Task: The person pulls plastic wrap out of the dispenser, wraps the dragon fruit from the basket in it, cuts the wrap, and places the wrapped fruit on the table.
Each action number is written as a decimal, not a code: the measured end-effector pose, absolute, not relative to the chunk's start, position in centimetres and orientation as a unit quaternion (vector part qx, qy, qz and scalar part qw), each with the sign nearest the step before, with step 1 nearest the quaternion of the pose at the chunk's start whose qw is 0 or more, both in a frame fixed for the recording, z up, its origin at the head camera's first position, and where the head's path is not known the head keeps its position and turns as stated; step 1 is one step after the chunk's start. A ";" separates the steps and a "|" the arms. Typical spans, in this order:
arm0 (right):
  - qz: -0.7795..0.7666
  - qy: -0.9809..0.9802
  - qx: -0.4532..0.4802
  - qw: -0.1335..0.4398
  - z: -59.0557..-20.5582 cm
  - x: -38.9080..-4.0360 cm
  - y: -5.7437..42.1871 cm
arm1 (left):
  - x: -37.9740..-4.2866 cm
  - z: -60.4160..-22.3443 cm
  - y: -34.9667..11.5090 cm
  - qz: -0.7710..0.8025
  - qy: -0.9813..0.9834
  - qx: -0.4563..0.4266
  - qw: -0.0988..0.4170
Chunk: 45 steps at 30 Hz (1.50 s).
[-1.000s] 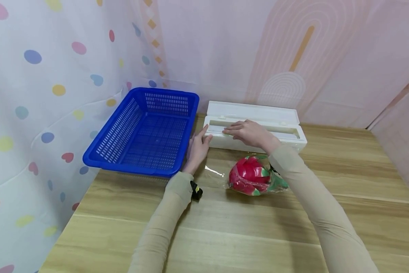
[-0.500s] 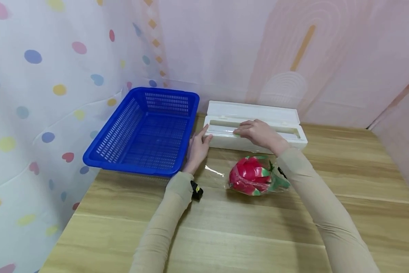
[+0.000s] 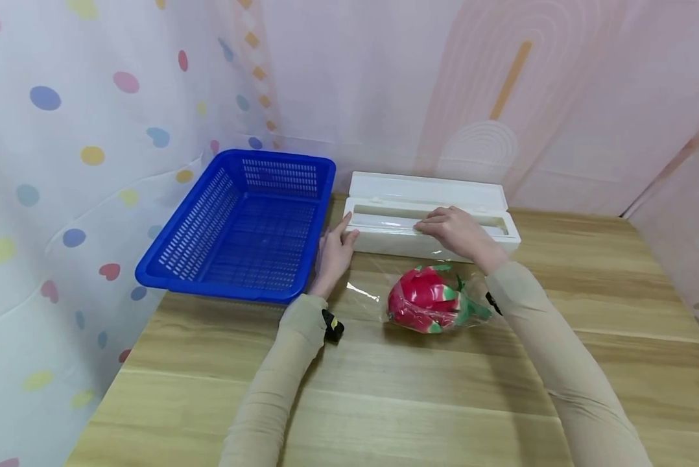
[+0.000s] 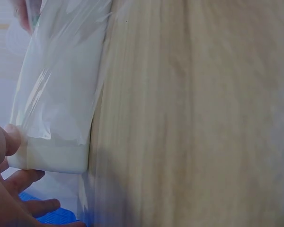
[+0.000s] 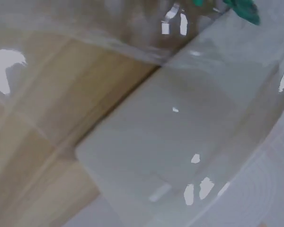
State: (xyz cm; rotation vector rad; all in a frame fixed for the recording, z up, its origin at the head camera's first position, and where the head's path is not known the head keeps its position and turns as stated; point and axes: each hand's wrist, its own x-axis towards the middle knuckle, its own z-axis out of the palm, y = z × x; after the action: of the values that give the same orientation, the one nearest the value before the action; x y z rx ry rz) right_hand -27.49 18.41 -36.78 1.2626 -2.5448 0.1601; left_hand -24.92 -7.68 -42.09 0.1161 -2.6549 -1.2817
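A white cling film dispenser (image 3: 384, 243) stands at the back of the table with its lid raised and a roll inside. My left hand (image 3: 334, 256) grips its left end, thumb and fingers at the corner in the left wrist view. Farther right, my right hand (image 3: 460, 232) pinches a small green slider (image 4: 35, 20) at the front edge, mostly hidden by the fingers. Clear cling film (image 3: 364, 292) hangs over the dispenser's front onto the table. Under this film lies a red dragon fruit (image 3: 419, 295) with green tips, just in front of the dispenser.
A blue plastic basket (image 3: 233, 285) stands left of the dispenser, close beside my left hand. Behind is a patterned curtain (image 3: 396, 84). The wooden table (image 3: 396, 402) reaches toward me and to the right.
My right hand has slid right along the dispenser's front edge. My left hand stays at the left end, and the dragon fruit lies in the same place.
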 end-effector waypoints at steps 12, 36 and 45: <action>0.098 -0.886 0.414 0.183 -37.8 -26.9 19.2 | -24.8 -42.0 -7.7 -0.433 -0.895 0.035 0.099; 0.138 -0.881 0.364 0.269 -38.8 -25.8 24.6 | -24.8 -41.8 -8.2 -0.425 -0.898 0.047 0.103; 0.151 -0.878 0.361 0.276 -38.7 -25.2 26.8 | -24.9 -42.0 -8.1 -0.431 -0.897 0.036 0.095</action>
State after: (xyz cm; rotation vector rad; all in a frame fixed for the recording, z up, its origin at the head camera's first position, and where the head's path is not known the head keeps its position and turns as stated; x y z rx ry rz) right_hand -25.18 26.81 -38.74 0.9701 -2.3577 0.4062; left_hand -24.88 -8.07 -41.95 0.1069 -2.6589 -1.2767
